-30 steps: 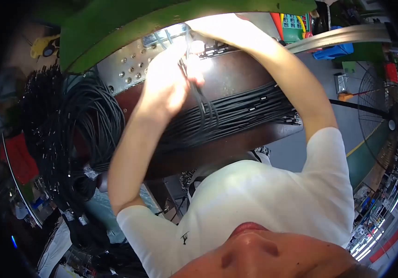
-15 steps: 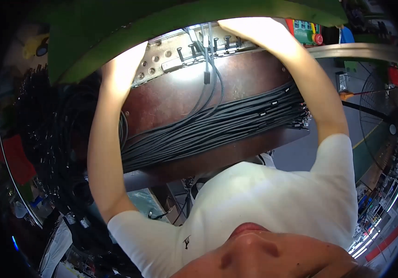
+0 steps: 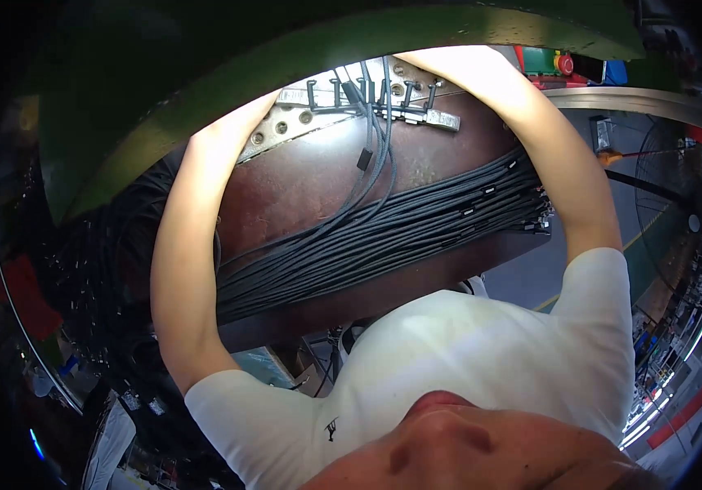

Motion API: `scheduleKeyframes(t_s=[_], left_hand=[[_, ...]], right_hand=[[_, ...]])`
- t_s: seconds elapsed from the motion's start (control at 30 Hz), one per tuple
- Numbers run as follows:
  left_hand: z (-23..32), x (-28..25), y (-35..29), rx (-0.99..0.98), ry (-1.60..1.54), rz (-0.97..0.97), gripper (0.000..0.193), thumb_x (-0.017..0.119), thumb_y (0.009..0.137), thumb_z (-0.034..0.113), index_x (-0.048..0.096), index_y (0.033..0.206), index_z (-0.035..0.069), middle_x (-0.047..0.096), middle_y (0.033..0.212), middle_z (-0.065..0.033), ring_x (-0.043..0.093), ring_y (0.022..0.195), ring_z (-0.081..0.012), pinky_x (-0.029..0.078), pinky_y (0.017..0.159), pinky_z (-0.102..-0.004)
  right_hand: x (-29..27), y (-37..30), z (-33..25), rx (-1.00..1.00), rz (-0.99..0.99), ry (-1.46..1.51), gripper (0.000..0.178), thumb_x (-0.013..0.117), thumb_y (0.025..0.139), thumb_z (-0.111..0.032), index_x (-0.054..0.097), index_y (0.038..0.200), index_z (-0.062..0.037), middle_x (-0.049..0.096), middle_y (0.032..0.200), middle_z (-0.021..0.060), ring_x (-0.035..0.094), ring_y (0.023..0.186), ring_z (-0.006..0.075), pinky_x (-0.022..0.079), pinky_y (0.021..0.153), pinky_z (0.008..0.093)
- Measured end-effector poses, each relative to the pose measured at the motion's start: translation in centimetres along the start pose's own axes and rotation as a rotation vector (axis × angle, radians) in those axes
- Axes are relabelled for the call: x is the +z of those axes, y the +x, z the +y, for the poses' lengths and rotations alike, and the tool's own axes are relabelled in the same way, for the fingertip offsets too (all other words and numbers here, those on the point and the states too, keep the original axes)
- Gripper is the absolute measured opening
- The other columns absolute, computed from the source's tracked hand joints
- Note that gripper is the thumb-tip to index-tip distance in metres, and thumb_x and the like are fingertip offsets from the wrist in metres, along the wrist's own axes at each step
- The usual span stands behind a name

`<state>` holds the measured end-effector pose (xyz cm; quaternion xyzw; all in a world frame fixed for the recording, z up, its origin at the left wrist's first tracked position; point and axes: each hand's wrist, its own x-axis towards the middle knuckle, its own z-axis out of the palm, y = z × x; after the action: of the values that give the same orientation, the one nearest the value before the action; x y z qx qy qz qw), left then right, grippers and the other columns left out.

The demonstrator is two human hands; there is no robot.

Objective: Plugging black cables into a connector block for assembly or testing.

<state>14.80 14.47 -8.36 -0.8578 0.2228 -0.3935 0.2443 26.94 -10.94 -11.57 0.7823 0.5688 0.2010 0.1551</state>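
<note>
1. Both bare arms reach up from the white shirt (image 3: 482, 359) toward twelve o'clock; the hands themselves pass behind the green cover (image 3: 302, 65), so neither hand shows and I cannot tell how far the fingers are spread or what they hold.
2. The left arm (image 3: 183, 253) rises at nine to eleven o'clock; its wrist vanishes under the cover's rim, just beside the perforated metal plate (image 3: 286, 122) at eleven o'clock.
3. The right arm (image 3: 555, 155) rises at three to one o'clock; its wrist, overexposed in bright light, disappears at the cover's rim near twelve o'clock, just beside the row of clips.
4. The clips (image 3: 367, 102), dark upright prongs on a metal bar (image 3: 429, 117), sit at twelve o'clock between the two wrists; a few grey cables (image 3: 371, 163) hang down from them.
5. Those cables run down and toward eight o'clock over the brown panel (image 3: 302, 180); they join the thick cable bundle (image 3: 384, 237), which lies across the panel from nine o'clock to two o'clock.
6. A fan (image 3: 694, 220) stands at three o'clock, well apart from the arms.
</note>
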Motion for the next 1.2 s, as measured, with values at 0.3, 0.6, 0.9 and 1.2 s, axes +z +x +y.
scheduleKeyframes(t_s=[0.3, 0.6, 0.9, 1.2], left_hand=[[-0.2, 1.2, -2.5, -0.382, -0.42, -0.257, 0.021, 0.067, 0.082, 0.026, 0.07, 0.09, 0.007, 0.067, 0.079, -0.0103, 0.063, 0.068, -0.0268, 0.051, 0.064, -0.0351], [0.4, 1.9, -3.1, -0.493, -0.438, -0.194, 0.025, 0.068, 0.081, 0.03, 0.07, 0.085, 0.005, 0.067, 0.076, -0.01, 0.064, 0.068, -0.0266, 0.051, 0.063, -0.0358], [0.1, 0.9, -1.8, -0.392, -0.322, -0.274, 0.024, 0.07, 0.08, 0.028, 0.07, 0.086, 0.004, 0.068, 0.08, -0.0099, 0.064, 0.07, -0.0268, 0.052, 0.065, -0.0353], [0.5, 5.5, -7.1, -0.548, -0.447, -0.148, 0.027, 0.07, 0.079, 0.029, 0.07, 0.09, 0.005, 0.068, 0.085, -0.0113, 0.064, 0.075, -0.0278, 0.051, 0.068, -0.0347]], right_hand=[[3.2, 1.2, -0.1, 0.139, 0.046, 0.315, 0.02, 0.055, 0.088, -0.022, 0.063, 0.1, -0.0069, 0.064, 0.094, 0.0113, 0.062, 0.086, 0.0221, 0.05, 0.075, 0.0319], [5.8, -1.2, 2.7, 0.271, 0.077, 0.621, 0.026, 0.057, 0.088, -0.024, 0.062, 0.107, -0.0067, 0.064, 0.102, 0.0124, 0.061, 0.094, 0.0232, 0.049, 0.081, 0.033], [8.8, -1.2, 0.8, 0.375, 0.132, 0.876, 0.032, 0.06, 0.087, -0.024, 0.062, 0.112, -0.0061, 0.064, 0.109, 0.0135, 0.06, 0.1, 0.0242, 0.048, 0.086, 0.0339], [9.6, -0.9, 0.2, 0.44, 0.01, 0.781, 0.039, 0.064, 0.084, -0.031, 0.061, 0.114, -0.0058, 0.063, 0.112, 0.0137, 0.059, 0.102, 0.0243, 0.048, 0.087, 0.0343]])
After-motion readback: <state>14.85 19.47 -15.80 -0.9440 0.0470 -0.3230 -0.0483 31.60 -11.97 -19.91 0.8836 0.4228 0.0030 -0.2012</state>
